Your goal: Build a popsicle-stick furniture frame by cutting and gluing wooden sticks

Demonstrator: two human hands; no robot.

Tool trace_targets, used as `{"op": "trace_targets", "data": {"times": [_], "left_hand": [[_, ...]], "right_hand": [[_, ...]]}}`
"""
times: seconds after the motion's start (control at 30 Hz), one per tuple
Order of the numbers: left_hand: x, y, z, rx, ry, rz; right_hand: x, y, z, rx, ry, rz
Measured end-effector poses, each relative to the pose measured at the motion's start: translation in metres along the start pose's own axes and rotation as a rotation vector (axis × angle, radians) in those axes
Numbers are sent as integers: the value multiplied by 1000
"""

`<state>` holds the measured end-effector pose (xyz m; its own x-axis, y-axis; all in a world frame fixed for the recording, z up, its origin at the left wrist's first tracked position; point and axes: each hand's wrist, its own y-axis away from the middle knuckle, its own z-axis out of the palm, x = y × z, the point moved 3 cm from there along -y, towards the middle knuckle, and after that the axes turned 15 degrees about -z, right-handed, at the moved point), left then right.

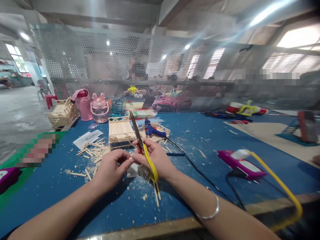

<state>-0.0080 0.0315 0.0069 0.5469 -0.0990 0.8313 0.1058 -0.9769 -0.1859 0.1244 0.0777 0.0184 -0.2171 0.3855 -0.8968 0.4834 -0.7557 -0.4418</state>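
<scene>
My right hand (157,158) is wrapped round yellow-handled scissors (150,163), whose dark blades point up and away from me. My left hand (110,166) is closed, thumb and forefinger pinched together close to the right fingertips. Whatever sits in that pinch is too small to make out. Below the right hand show a few thin wooden sticks (156,195); I cannot tell whether they are held or lie on the table. Just beyond my hands stands a small frame built of wooden sticks (121,130). Beside it, a blue glue gun (153,129) rests by another stick piece.
Cut sticks (96,150) and chips litter the blue table (190,200). A black cord (192,163) runs to the right, near a purple power strip (241,165) with a yellow cable. Pink bottles (100,108) and a stick box (62,113) stand back left. People sit behind a perforated screen (100,66).
</scene>
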Motion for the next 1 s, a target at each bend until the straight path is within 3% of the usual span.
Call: {"op": "trace_targets", "data": {"times": [0.17, 0.37, 0.47, 0.57, 0.73, 0.87, 1.0], "left_hand": [[1, 2, -1, -57, 108, -9], [7, 6, 4, -207, 96, -68], [7, 4, 3, -203, 175, -103], [3, 1, -2, -163, 387, -159], [-4, -4, -8, -129, 684, -187], [-5, -5, -8, -119, 705, -184], [-1, -2, -8, -112, 689, -142]], "right_hand": [[2, 0, -7, 49, -61, -12], [1, 1, -5, -5, -10, -58], [0, 3, -4, 5, 15, -101], [-3, 5, -6, 3, 116, -189], [-6, 7, -4, -202, 440, -287], [-4, 8, -1, -315, 560, -344], [-4, 9, 0, -328, 594, -393]]}}
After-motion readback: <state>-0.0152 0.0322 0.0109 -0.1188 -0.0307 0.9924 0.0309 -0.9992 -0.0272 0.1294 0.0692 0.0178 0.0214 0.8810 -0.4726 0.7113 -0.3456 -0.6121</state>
